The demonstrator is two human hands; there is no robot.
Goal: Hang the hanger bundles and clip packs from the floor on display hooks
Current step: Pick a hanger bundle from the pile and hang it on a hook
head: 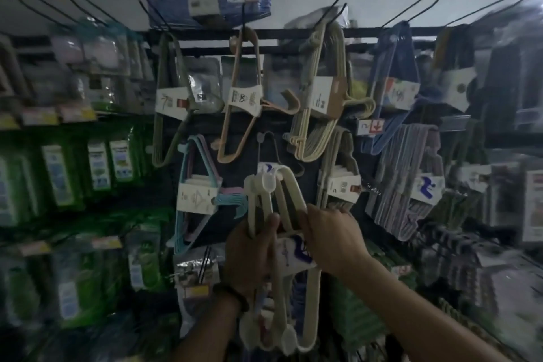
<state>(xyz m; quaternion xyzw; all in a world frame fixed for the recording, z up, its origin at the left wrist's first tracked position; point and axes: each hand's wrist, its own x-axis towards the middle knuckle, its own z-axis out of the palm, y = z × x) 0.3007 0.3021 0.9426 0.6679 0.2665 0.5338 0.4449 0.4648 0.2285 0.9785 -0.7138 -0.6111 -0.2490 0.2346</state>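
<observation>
Cream hanger bundle (264,185) between both hands (249,256)

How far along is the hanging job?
Looks done: the olive bundle, peach bundle, cream bundle and blue bundle hang on hooks in the upper row. In hand: the left hand and right hand hold a white bundle up before the lower row, not yet on a hook. Left: hooking this one. The floor is out of view, so what remains there cannot be told.
</observation>
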